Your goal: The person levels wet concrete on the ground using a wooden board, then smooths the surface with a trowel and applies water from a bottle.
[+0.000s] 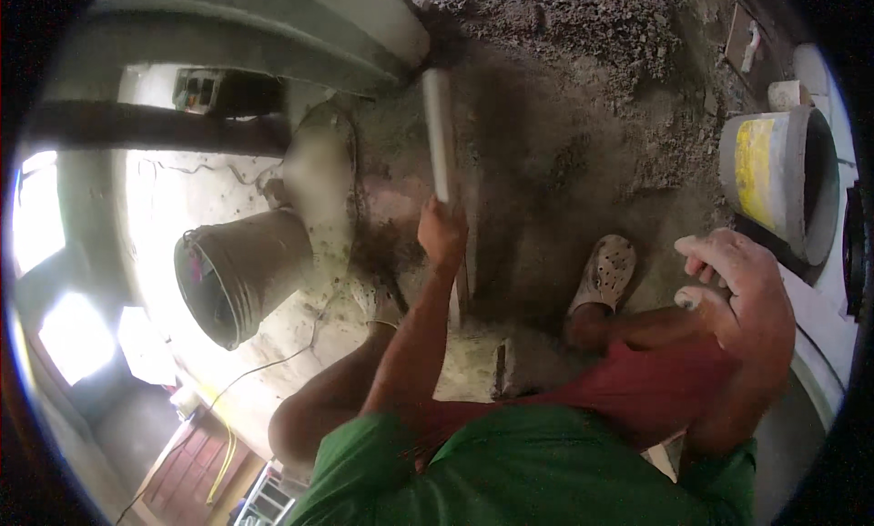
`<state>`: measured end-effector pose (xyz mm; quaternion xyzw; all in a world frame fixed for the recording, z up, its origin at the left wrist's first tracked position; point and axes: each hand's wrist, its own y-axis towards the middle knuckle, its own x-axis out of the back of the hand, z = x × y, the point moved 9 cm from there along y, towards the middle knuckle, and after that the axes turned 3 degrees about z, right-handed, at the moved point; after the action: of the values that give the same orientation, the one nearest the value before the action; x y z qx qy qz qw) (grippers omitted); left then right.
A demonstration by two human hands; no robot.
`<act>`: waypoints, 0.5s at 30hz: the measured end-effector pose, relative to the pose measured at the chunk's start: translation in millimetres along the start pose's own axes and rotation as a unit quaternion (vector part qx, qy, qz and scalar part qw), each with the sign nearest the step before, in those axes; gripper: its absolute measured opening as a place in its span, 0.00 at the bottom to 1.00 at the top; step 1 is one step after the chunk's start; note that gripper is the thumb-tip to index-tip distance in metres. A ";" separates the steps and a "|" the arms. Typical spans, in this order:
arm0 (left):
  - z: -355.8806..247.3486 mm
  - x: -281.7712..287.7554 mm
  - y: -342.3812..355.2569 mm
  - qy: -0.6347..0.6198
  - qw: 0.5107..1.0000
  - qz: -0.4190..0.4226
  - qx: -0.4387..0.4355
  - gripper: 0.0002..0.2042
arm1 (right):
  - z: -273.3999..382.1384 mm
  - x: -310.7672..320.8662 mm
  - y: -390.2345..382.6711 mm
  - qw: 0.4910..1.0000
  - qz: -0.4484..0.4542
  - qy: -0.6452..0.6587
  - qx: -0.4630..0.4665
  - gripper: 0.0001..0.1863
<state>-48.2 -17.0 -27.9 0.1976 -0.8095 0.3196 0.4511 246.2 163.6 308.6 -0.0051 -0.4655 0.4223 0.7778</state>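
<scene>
My left hand [443,233] is closed around a long, straight, pale bar [439,134]. The bar's far end points away from me toward a light concrete edge, and its near part runs down beside my forearm. Under it lies a dark, damp-looking floor surface [523,153], smooth in the middle. At the right my right hand [742,275] is raised near my knee, dusted with grey. Its thumb and fingers are bent but apart, and nothing shows between them.
Rough, crumbly dark material [583,34] covers the far floor. A grey bucket with a yellow label [756,166] is at the right, near a trowel-like tool [750,49]. Another bucket [264,266] stands at the left by a thin cable [273,362]. My feet wear pale clogs [608,269].
</scene>
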 end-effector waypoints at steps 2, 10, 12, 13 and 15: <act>62.9 9.9 -27.0 -0.103 0.986 -0.111 0.074 0.16 | 7.1 -8.3 2.6 0.998 0.023 0.055 0.016 0.23; 91.3 -2.0 14.4 0.006 0.986 -0.034 0.161 0.13 | 2.3 -13.3 -7.0 0.999 0.018 0.019 -0.025 0.22; 40.5 -5.7 9.5 0.077 0.989 -0.100 0.077 0.10 | -6.5 -10.5 -12.9 0.999 0.012 0.006 -0.049 0.22; 39.0 -5.7 8.4 0.076 0.989 -0.102 0.078 0.10 | -13.3 -12.7 -13.7 0.998 0.020 0.020 -0.061 0.22; 36.2 -4.2 7.9 0.042 0.994 -0.092 0.043 0.08 | -18.7 -13.4 -14.2 0.996 0.026 0.035 -0.072 0.21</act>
<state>-72.7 -36.4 -48.2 0.2767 -0.7538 0.3193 0.5033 266.3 152.7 294.0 -0.0879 -0.4666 0.4078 0.7799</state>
